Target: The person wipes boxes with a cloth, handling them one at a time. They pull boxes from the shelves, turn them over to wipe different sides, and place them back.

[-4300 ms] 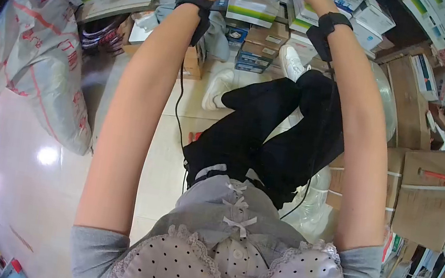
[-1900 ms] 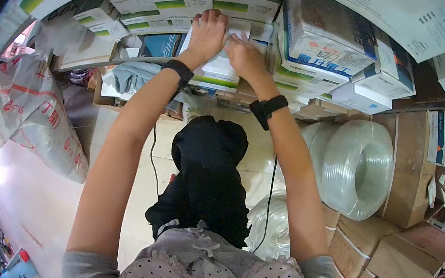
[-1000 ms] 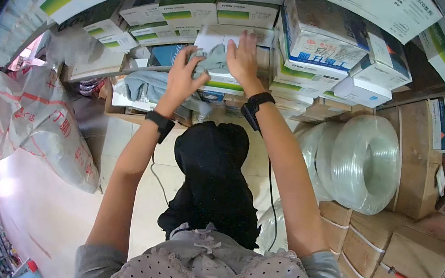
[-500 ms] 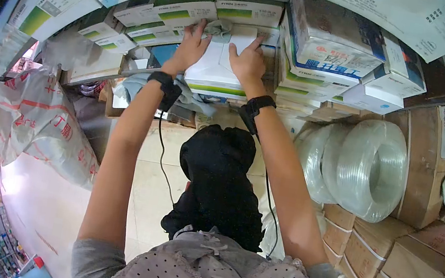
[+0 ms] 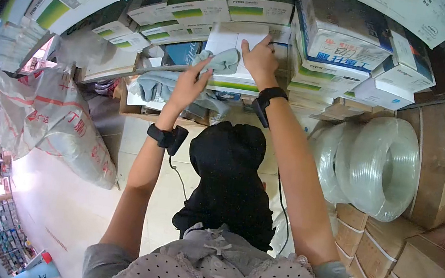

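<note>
A grey-green cloth (image 5: 223, 61) lies bunched on the white top of a box (image 5: 239, 33) on the shelf. My left hand (image 5: 190, 83) is at the cloth's left end, its fingers touching or gripping it; the fingertips are partly covered by the fabric. On the right side of the same box rests my right hand (image 5: 260, 61), fingers apart and holding nothing. Both wrists wear black bands with cables. A blue-grey cloth (image 5: 161, 85) hangs over the shelf edge, left of my left hand.
Stacked white-and-green boxes (image 5: 198, 12) stand behind. A worn carton (image 5: 342, 33) tops the stack at right. Coils of clear tubing (image 5: 382, 168) and brown cartons (image 5: 416, 268) are at right. At left stands a white plastic sack (image 5: 53, 119).
My left hand has moved back toward me, and the cloth has come nearer with it, now more spread out. My right hand stays at the box's right side. The camera view has shifted slightly.
</note>
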`<control>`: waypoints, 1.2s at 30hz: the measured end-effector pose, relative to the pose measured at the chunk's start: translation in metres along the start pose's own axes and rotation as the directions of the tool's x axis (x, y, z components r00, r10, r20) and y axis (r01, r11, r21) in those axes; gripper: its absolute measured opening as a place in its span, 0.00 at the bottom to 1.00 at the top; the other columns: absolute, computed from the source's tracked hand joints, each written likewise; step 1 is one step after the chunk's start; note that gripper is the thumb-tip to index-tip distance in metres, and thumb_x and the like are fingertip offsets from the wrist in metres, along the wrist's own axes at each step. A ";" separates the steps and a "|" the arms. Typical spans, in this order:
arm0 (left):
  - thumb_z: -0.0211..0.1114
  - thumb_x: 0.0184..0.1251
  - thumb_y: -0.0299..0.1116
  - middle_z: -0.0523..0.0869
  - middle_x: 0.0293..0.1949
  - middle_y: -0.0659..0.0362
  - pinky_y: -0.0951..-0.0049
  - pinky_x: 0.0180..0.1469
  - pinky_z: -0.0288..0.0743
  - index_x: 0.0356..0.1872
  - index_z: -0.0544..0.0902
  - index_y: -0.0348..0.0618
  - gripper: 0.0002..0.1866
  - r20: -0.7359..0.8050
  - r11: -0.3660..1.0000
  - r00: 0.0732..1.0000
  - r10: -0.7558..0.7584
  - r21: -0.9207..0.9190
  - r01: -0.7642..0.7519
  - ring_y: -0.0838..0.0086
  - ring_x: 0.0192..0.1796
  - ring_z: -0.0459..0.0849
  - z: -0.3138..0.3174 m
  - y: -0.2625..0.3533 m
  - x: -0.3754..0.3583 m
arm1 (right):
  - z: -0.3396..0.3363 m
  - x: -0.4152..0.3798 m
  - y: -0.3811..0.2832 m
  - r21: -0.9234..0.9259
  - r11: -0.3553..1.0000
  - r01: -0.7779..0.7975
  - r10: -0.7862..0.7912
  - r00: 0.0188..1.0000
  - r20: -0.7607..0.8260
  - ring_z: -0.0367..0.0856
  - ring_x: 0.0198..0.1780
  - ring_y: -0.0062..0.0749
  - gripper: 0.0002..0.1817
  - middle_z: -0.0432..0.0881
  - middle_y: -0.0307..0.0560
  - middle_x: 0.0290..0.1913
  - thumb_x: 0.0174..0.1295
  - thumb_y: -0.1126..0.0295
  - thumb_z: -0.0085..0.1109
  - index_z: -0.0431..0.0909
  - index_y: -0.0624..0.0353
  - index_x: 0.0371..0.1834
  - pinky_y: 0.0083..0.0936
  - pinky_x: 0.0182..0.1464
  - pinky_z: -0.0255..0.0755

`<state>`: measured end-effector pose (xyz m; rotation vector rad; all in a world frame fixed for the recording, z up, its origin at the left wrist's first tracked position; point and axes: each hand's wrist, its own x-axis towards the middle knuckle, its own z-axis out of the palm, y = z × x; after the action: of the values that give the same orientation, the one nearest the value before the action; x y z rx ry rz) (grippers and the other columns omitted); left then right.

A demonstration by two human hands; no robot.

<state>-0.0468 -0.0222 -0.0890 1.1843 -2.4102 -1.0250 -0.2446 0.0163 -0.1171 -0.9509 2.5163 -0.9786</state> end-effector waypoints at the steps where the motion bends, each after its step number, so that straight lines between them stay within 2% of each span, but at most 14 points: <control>1: 0.58 0.67 0.39 0.85 0.32 0.45 0.71 0.42 0.75 0.59 0.75 0.45 0.21 0.016 0.999 1.000 0.002 0.049 -0.003 0.62 0.34 0.86 -0.007 0.009 -0.002 | 0.003 0.000 0.002 0.016 1.000 0.009 -0.009 1.000 0.005 0.79 0.48 0.57 0.47 0.74 0.68 0.51 0.59 0.44 0.53 0.49 0.72 0.69 0.50 0.47 0.74; 2: 0.58 0.67 0.39 0.85 0.30 0.45 0.71 0.41 0.75 0.59 0.75 0.45 0.21 0.033 0.995 0.999 0.010 0.097 -0.013 0.63 0.32 0.86 -0.012 0.014 0.000 | 0.005 -0.002 0.006 0.031 0.999 0.016 -0.016 1.000 0.004 0.78 0.49 0.59 0.48 0.74 0.70 0.52 0.59 0.43 0.53 0.49 0.71 0.69 0.50 0.48 0.73; 3: 0.59 0.66 0.39 0.85 0.34 0.43 0.69 0.38 0.74 0.59 0.76 0.46 0.21 0.022 0.993 0.994 0.110 -0.053 -0.109 0.63 0.32 0.85 -0.009 -0.004 0.013 | 0.004 -0.001 0.007 0.043 0.999 0.026 -0.026 1.000 -0.002 0.77 0.51 0.61 0.48 0.73 0.71 0.53 0.59 0.42 0.52 0.48 0.71 0.69 0.51 0.50 0.72; 6: 0.60 0.64 0.38 0.85 0.34 0.45 0.71 0.37 0.72 0.60 0.76 0.48 0.22 0.014 0.911 0.912 0.411 -0.050 -0.410 0.68 0.30 0.81 -0.004 -0.038 0.064 | -0.001 -0.003 0.004 0.029 0.999 0.014 -0.015 1.000 0.017 0.78 0.49 0.62 0.48 0.73 0.70 0.52 0.59 0.42 0.52 0.48 0.70 0.69 0.50 0.49 0.73; 7: 0.61 0.63 0.37 0.85 0.35 0.50 0.74 0.40 0.72 0.60 0.76 0.50 0.23 0.161 0.982 0.969 0.186 -0.015 -0.186 0.73 0.31 0.77 -0.014 -0.025 0.071 | 0.000 -0.002 0.002 0.028 1.000 0.010 -0.010 1.000 0.017 0.78 0.48 0.61 0.48 0.74 0.70 0.52 0.59 0.42 0.52 0.48 0.70 0.69 0.50 0.48 0.73; 10: 0.62 0.62 0.37 0.85 0.33 0.53 0.76 0.39 0.70 0.60 0.76 0.50 0.23 0.276 0.989 0.950 0.144 -0.024 -0.143 0.75 0.30 0.71 -0.023 -0.017 0.102 | 0.003 -0.003 0.004 0.030 0.999 0.017 -0.016 1.000 -0.020 0.80 0.46 0.60 0.47 0.74 0.70 0.51 0.60 0.43 0.51 0.48 0.70 0.69 0.49 0.46 0.75; 14: 0.63 0.62 0.37 0.84 0.47 0.46 0.73 0.53 0.71 0.59 0.77 0.48 0.23 0.058 0.917 0.920 0.387 -0.128 -0.378 0.68 0.48 0.81 -0.008 -0.049 0.141 | 0.008 -0.013 0.007 0.016 0.998 0.058 -0.056 0.994 -0.089 0.81 0.43 0.59 0.46 0.75 0.69 0.49 0.61 0.43 0.51 0.49 0.71 0.69 0.47 0.43 0.76; 15: 0.62 0.63 0.37 0.81 0.53 0.45 0.72 0.61 0.66 0.60 0.76 0.47 0.23 0.063 0.963 0.966 0.251 -0.115 -0.243 0.63 0.59 0.77 -0.008 -0.035 0.134 | 0.006 -0.011 0.006 0.006 0.998 0.061 -0.060 0.994 -0.096 0.81 0.43 0.59 0.46 0.76 0.69 0.49 0.61 0.43 0.50 0.49 0.71 0.69 0.47 0.42 0.76; 21: 0.61 0.64 0.37 0.84 0.39 0.45 0.73 0.36 0.71 0.62 0.74 0.51 0.24 -0.193 0.933 0.923 0.334 -0.071 -0.353 0.70 0.27 0.75 0.021 -0.054 0.111 | 0.003 -0.015 0.004 0.014 0.999 0.032 -0.031 0.997 -0.068 0.81 0.42 0.59 0.45 0.76 0.68 0.47 0.61 0.44 0.50 0.49 0.72 0.69 0.47 0.42 0.76; 25: 0.62 0.63 0.36 0.81 0.32 0.45 0.72 0.27 0.66 0.63 0.73 0.54 0.25 -0.138 0.956 0.948 0.286 -0.031 -0.293 0.70 0.20 0.63 0.014 -0.040 0.052 | 0.011 -0.025 0.010 0.022 0.994 0.109 -0.103 0.976 -0.193 0.81 0.40 0.59 0.45 0.75 0.68 0.48 0.61 0.45 0.50 0.50 0.72 0.69 0.47 0.40 0.76; 28: 0.63 0.61 0.35 0.81 0.31 0.43 0.70 0.29 0.68 0.64 0.73 0.58 0.26 -0.109 0.972 0.966 0.233 0.007 -0.234 0.66 0.21 0.64 0.011 -0.022 0.001 | 0.012 -0.024 0.013 0.002 0.991 0.136 -0.132 0.966 -0.224 0.81 0.38 0.58 0.44 0.75 0.68 0.48 0.61 0.45 0.50 0.50 0.72 0.68 0.46 0.37 0.77; 31: 0.62 0.61 0.28 0.83 0.47 0.44 0.74 0.49 0.72 0.66 0.71 0.58 0.29 0.034 0.969 0.999 -0.016 0.247 0.007 0.70 0.41 0.81 0.004 0.006 -0.031 | 0.010 -0.021 0.010 -0.023 0.991 0.133 -0.135 0.969 -0.207 0.81 0.38 0.57 0.44 0.75 0.67 0.48 0.62 0.46 0.50 0.51 0.72 0.68 0.45 0.36 0.77; 34: 0.63 0.59 0.27 0.84 0.46 0.46 0.72 0.47 0.73 0.65 0.71 0.57 0.30 -0.119 0.900 0.894 0.432 0.126 -0.418 0.63 0.37 0.82 0.012 -0.024 -0.002 | 0.007 -0.025 0.012 -0.023 0.991 0.128 -0.130 0.977 -0.170 0.81 0.38 0.57 0.44 0.75 0.67 0.47 0.62 0.45 0.50 0.51 0.73 0.68 0.44 0.35 0.78; 36: 0.62 0.60 0.32 0.84 0.44 0.46 0.68 0.47 0.73 0.64 0.72 0.57 0.28 -0.019 0.964 0.972 0.235 0.131 -0.230 0.56 0.40 0.83 0.004 -0.019 0.025 | 0.005 -0.028 0.010 0.006 0.993 0.122 -0.120 0.982 -0.148 0.81 0.38 0.58 0.43 0.75 0.67 0.46 0.63 0.46 0.50 0.52 0.73 0.68 0.44 0.36 0.78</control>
<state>-0.0533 -0.0473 -0.1064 0.9186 -2.5449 -0.7829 -0.2266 0.0380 -0.1268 -1.0745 2.5914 -1.1417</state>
